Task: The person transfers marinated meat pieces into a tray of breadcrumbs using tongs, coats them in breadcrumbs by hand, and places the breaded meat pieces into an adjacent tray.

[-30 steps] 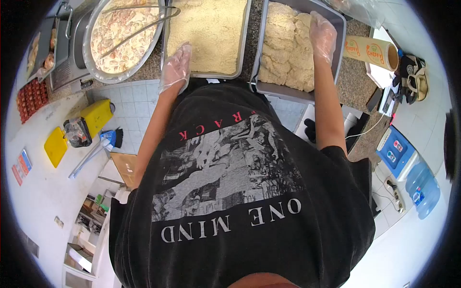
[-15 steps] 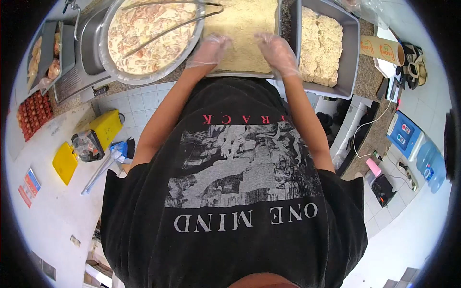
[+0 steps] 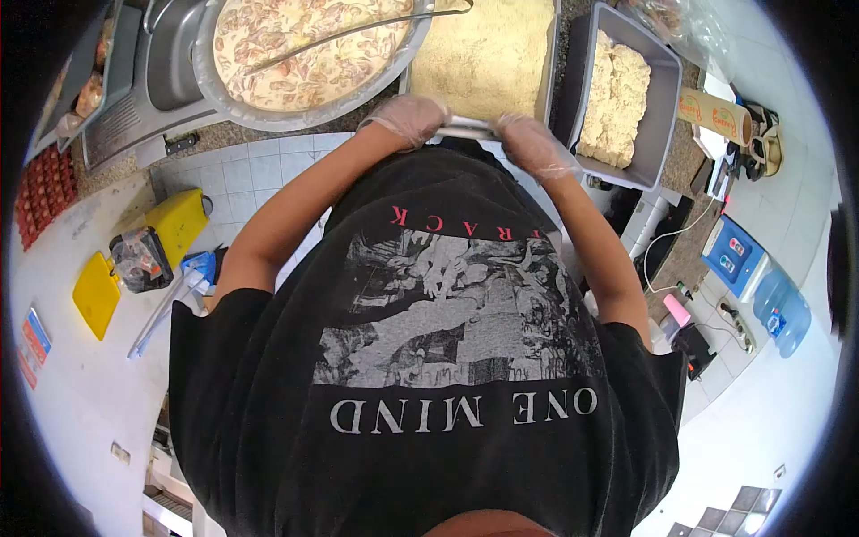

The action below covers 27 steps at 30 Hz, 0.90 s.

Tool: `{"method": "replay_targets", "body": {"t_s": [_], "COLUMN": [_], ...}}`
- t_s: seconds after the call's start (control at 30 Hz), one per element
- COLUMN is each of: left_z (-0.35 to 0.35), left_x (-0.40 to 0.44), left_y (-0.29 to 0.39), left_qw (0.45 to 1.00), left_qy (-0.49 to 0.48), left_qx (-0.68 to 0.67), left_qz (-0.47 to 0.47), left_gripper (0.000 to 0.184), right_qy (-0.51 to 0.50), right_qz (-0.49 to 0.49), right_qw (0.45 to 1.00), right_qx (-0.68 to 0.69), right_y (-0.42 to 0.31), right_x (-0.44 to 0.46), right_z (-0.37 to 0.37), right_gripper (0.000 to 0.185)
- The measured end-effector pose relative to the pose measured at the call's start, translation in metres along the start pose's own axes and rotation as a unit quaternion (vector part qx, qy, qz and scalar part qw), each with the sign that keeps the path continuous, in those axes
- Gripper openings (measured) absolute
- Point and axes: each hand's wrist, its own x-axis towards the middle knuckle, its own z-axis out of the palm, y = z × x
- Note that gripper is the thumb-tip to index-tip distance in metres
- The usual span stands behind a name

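Note:
My left hand [image 3: 407, 120], in a clear plastic glove, grips the near rim of a tray of pale flour [image 3: 483, 63] at its left corner. My right hand [image 3: 535, 145], gloved the same way, is closed on the near rim further right. The rim [image 3: 470, 123] shows between the two hands, close to my shirt. Fingertips of both hands are partly hidden. The flour lies fairly level across the tray. To the left stands a large round basin [image 3: 219, 89] of meat pieces in a creamy liquid [image 3: 304, 76], with long metal tongs [image 3: 358, 34] lying across it.
Right of the tray is a grey tub [image 3: 660, 116] with flour-coated pieces [image 3: 617, 103]. Beyond it lies a printed cardboard tube [image 3: 716, 116]. A metal sink [image 3: 174, 67] and another grey container [image 3: 116, 80] are at far left, above stacked egg trays [image 3: 46, 192].
Both hands have moved from over the flour back toward my body and closed on the tray's near rim. The whole view has shifted slightly, and the tongs appear further up.

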Motion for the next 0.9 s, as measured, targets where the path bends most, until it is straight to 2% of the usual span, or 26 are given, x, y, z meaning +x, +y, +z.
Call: {"method": "replay_targets", "body": {"t_s": [0.07,0.1,0.13,0.17,0.23,0.27,0.37,0.4,0.5,0.6,0.7,0.8,0.9], "left_z": [-0.006,0.001,0.011,0.022,0.019,0.019,0.011,0.013,0.014,-0.019,-0.020,0.013,0.039], "left_x": [-0.003,-0.002,-0.001,0.002,0.004,0.003,0.008,0.010,0.015,0.017,0.032,0.064,0.093], "left_y": [0.009,0.005,-0.002,-0.009,-0.004,0.001,0.006,0.003,0.013,0.041,0.051,0.047,0.036], "left_qw": [0.994,0.999,0.994,0.978,0.998,1.000,0.999,0.995,0.998,0.990,0.990,0.983,0.984], "left_qy": [-0.090,0.004,0.097,0.188,0.061,-0.008,-0.031,0.073,-0.023,-0.112,0.027,0.183,0.159], "left_qx": [0.057,0.025,-0.007,-0.040,-0.006,0.011,-0.004,0.061,0.036,-0.038,-0.064,0.010,0.074], "left_qz": [0.005,0.032,0.058,0.083,0.024,-0.001,-0.020,-0.006,-0.051,-0.074,-0.120,0.014,0.028], "left_gripper": [0.019,0.019,0.019,0.019,0.019,0.018,0.018,0.021,0.024,0.026,0.029,0.030,0.030], "right_qy": [-0.064,-0.094,-0.009,-0.018,-0.039,-0.045,-0.082,-0.001,-0.053,-0.129,0.147,0.079,0.243], "right_qz": [-0.011,-0.015,0.030,0.029,0.029,-0.050,0.002,-0.003,-0.055,0.029,0.067,0.035,-0.022], "right_qw": [0.998,0.995,0.999,0.999,0.999,0.997,0.996,0.999,0.995,0.981,0.984,0.986,0.969], "right_qx": [0.011,0.016,0.029,0.025,0.025,0.027,0.037,0.045,0.060,0.140,0.072,-0.141,-0.027], "right_y": [0.008,0.010,-0.001,0.002,0.007,0.016,0.024,0.019,0.030,0.041,0.076,0.092,0.092], "right_x": [0.000,0.003,0.001,0.004,0.008,0.006,0.007,0.002,0.002,0.012,0.024,0.057,0.057], "right_z": [0.006,0.003,-0.012,-0.014,-0.006,0.008,0.010,-0.003,0.000,-0.012,0.008,0.015,0.029], "right_gripper": [0.016,0.016,0.015,0.015,0.015,0.015,0.015,0.016,0.015,0.014,0.019,0.017,0.016]}}
